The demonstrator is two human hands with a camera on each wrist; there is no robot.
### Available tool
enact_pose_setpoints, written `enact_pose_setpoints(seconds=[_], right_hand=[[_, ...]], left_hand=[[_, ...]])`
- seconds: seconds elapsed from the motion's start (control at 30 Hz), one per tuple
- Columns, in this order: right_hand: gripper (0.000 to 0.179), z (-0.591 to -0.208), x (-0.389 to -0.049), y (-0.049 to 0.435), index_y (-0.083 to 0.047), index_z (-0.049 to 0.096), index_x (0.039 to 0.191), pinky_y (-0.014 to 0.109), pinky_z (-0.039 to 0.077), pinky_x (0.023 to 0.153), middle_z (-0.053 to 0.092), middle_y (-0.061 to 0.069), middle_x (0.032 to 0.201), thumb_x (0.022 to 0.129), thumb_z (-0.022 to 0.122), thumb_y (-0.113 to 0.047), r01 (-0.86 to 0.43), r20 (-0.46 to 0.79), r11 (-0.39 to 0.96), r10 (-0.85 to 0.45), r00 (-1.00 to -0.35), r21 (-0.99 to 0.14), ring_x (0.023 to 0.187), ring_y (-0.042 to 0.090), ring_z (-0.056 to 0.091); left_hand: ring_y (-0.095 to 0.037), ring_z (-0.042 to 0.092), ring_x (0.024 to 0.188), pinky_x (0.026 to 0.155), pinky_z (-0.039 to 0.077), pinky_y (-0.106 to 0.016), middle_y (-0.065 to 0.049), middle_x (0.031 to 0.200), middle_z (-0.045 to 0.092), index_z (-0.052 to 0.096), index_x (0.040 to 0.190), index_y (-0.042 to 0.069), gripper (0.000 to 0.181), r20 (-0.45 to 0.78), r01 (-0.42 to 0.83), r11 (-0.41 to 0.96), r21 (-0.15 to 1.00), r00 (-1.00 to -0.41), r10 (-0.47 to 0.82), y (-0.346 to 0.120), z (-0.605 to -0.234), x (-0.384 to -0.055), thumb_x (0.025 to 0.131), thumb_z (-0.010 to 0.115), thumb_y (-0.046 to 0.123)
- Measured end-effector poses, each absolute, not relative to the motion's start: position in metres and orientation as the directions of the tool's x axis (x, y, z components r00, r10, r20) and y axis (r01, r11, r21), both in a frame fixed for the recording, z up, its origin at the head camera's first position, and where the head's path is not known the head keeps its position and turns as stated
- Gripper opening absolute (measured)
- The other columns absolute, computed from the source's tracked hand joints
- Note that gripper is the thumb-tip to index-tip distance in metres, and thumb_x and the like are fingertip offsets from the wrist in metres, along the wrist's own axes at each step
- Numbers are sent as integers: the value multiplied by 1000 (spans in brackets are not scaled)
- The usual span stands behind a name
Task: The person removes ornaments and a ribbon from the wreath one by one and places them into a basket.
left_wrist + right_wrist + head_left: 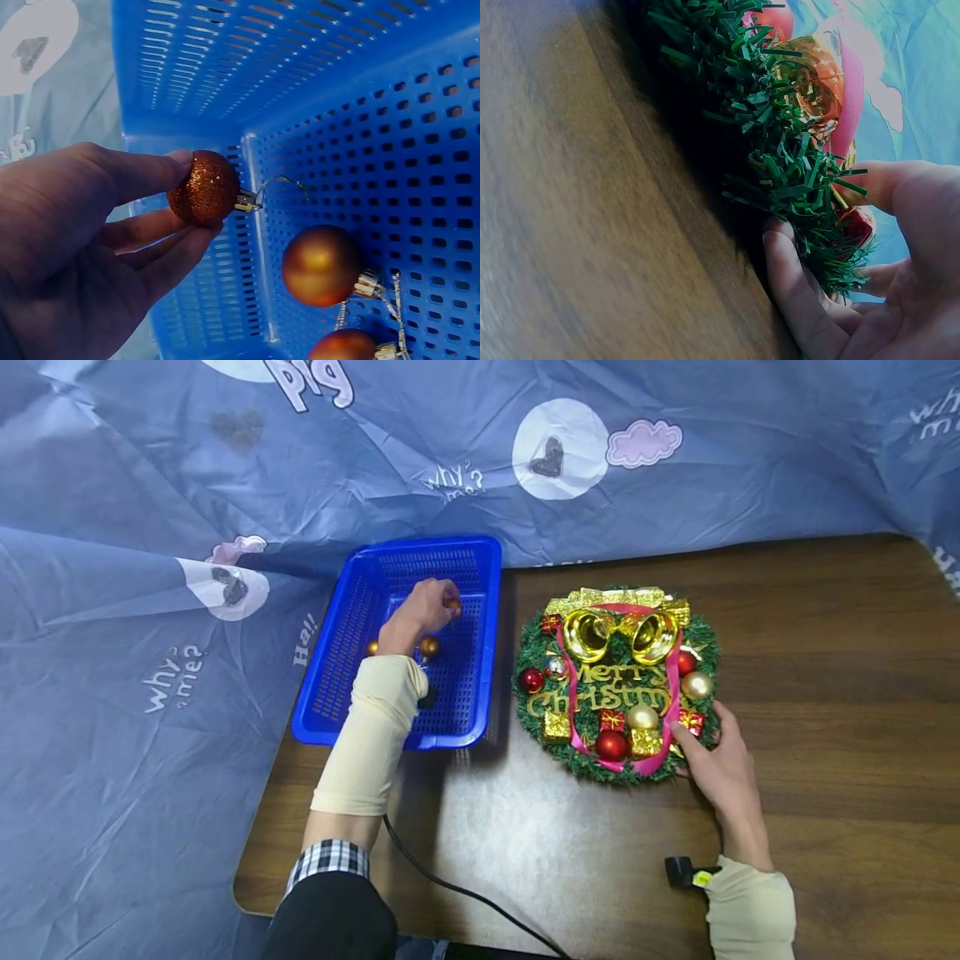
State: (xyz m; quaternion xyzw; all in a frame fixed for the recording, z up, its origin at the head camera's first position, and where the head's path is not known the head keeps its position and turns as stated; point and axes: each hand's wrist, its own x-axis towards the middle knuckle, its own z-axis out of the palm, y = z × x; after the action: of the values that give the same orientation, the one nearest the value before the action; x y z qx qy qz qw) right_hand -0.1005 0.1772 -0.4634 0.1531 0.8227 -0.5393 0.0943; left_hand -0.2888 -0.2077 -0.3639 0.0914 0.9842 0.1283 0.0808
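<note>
Inside the blue plastic basket (491,635), my left hand (426,610) pinches a glittery copper-orange bauble (204,187) between thumb and fingers; its metal cap and a loop of silvery string point away from the hand. Below it lie a matte copper bauble (322,265) and another orange bauble (343,346), strings attached. On the table, my right hand (722,768) grips the lower right edge of a green Christmas wreath (551,743), thumb on top and fingers curled underneath. The wreath carries gold bells (588,635), a pink ribbon (673,718), red and gold baubles, small wrapped boxes and gold lettering.
The basket stands at the left of the brown wooden table (825,693), beside the wreath. A black cable (465,889) runs across the front of the table. Blue printed cloth (420,443) hangs behind and along the left side.
</note>
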Motion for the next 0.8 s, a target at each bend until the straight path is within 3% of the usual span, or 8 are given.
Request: enact_pose_setpoints(seconds=[0.4, 0.57, 0.8], right_hand=[[86, -465, -100, 178, -18, 9, 149, 26, 52, 56, 50, 24, 121, 85, 53, -55, 343, -308, 361, 152, -939, -867, 59, 13, 65], [86, -465, -100, 178, -18, 9, 149, 25, 52, 56, 50, 24, 121, 85, 53, -55, 337, -302, 359, 150, -941, -870, 58, 14, 65], [87, -466, -100, 180, -17, 7, 149, 21, 50, 57, 49, 25, 120, 85, 52, -55, 326, -293, 378, 143, -945, -867, 57, 13, 64]], left_hand=[[-28, 55, 100, 89, 43, -38, -14, 106, 63, 64, 101, 6, 21, -277, 105, 976, 189, -948, 156, -210, -381, -292, 83, 60, 14], [-25, 53, 96, 84, 44, -40, -13, 111, 58, 60, 108, 8, 25, -343, 44, 975, 218, -932, 119, -212, -380, -289, 86, 58, 18], [-25, 52, 101, 89, 43, -43, -12, 121, 54, 56, 120, 11, 35, -373, -4, 975, 221, -924, 81, -210, -376, -286, 88, 58, 26]])
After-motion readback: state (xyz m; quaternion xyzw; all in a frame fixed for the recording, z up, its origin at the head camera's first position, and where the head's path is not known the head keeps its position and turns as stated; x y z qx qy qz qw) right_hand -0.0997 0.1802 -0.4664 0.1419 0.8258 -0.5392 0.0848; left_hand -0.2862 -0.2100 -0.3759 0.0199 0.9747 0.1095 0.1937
